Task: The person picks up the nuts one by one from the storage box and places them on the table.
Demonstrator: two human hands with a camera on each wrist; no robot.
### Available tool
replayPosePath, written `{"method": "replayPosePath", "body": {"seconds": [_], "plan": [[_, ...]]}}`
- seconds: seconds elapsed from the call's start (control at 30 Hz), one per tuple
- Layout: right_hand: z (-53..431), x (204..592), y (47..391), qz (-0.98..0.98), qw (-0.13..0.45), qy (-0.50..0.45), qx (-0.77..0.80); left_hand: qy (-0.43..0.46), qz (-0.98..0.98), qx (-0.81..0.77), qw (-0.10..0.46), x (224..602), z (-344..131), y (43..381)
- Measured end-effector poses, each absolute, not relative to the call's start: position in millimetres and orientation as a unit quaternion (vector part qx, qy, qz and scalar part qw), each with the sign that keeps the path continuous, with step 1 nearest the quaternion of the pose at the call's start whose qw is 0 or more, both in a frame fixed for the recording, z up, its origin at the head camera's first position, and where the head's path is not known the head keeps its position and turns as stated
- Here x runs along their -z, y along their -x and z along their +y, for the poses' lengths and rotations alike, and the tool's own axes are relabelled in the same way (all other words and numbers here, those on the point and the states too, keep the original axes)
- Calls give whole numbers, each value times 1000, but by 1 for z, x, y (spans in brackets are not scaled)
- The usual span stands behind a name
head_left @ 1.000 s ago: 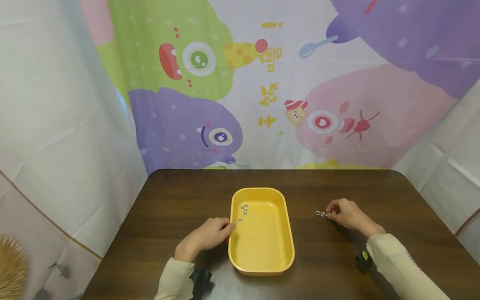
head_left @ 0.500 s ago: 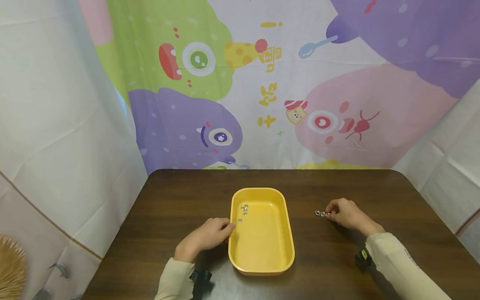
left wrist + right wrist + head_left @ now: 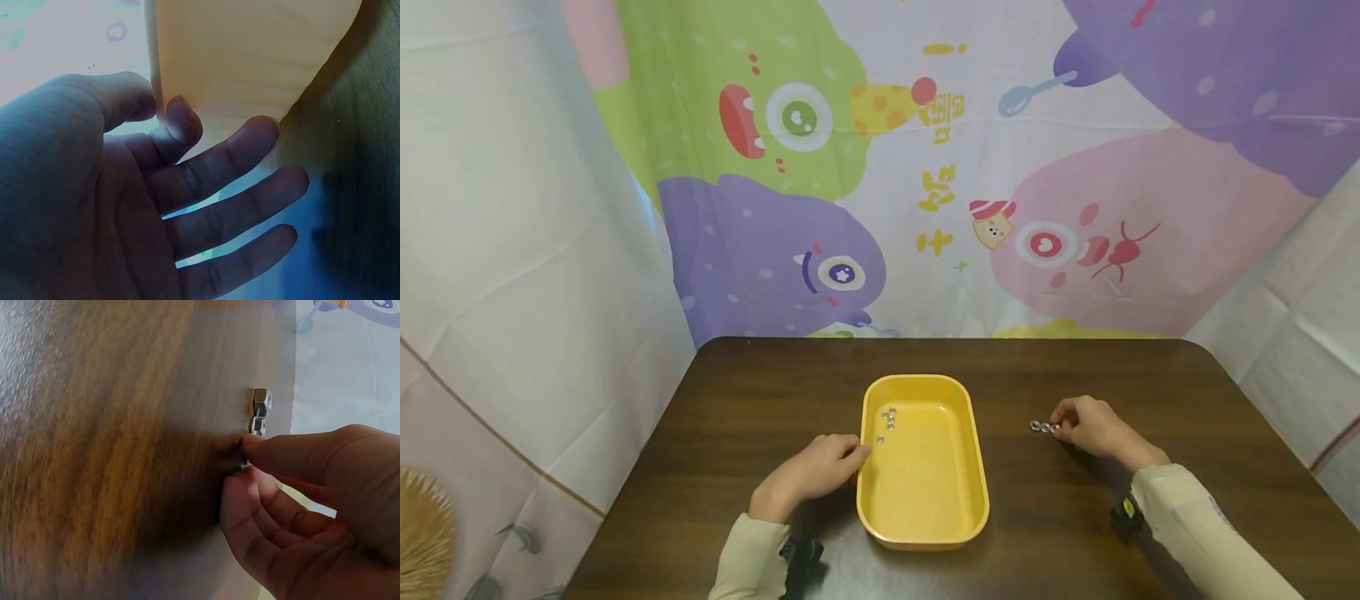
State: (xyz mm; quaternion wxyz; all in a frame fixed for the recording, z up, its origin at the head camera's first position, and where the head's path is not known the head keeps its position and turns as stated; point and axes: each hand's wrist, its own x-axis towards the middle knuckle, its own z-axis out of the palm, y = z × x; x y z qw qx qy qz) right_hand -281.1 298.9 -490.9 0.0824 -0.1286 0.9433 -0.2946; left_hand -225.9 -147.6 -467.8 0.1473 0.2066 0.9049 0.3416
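A yellow plastic basin (image 3: 932, 492) stands on the table with several small metal nuts (image 3: 891, 420) near its left inner wall. My left hand (image 3: 812, 471) holds its left rim; in the left wrist view the thumb and index finger pinch the rim, and the other fingers (image 3: 250, 200) extend below. To the right of the basin, hex nuts (image 3: 1036, 426) lie in a short row. My right hand (image 3: 1093, 427) is at the row's right end, pinching a nut mostly hidden by the fingertips. Two nuts (image 3: 261, 403) show past the thumb in the right wrist view.
The dark wooden table (image 3: 760, 392) has rounded far corners. A cartoon-printed cloth (image 3: 940, 292) hangs right behind its far edge, and pale cloth (image 3: 550, 250) hangs at both sides. A straw-coloured bristly thing (image 3: 426, 533) is at the lower left.
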Motion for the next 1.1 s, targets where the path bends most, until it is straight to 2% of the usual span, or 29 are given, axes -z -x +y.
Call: {"method": "replayPosePath", "body": {"seconds": [0.2,0.53,1.1], "plan": [[301,488,281,940,79,125,307,-208,904,-342,148,468,-148,226],[301,477,285,945,37,159,284,-208,905,-340,148,468,-147,225],[262,426,280,940,-7,181,288,-201,906,-339,155,469,-147,226]]}}
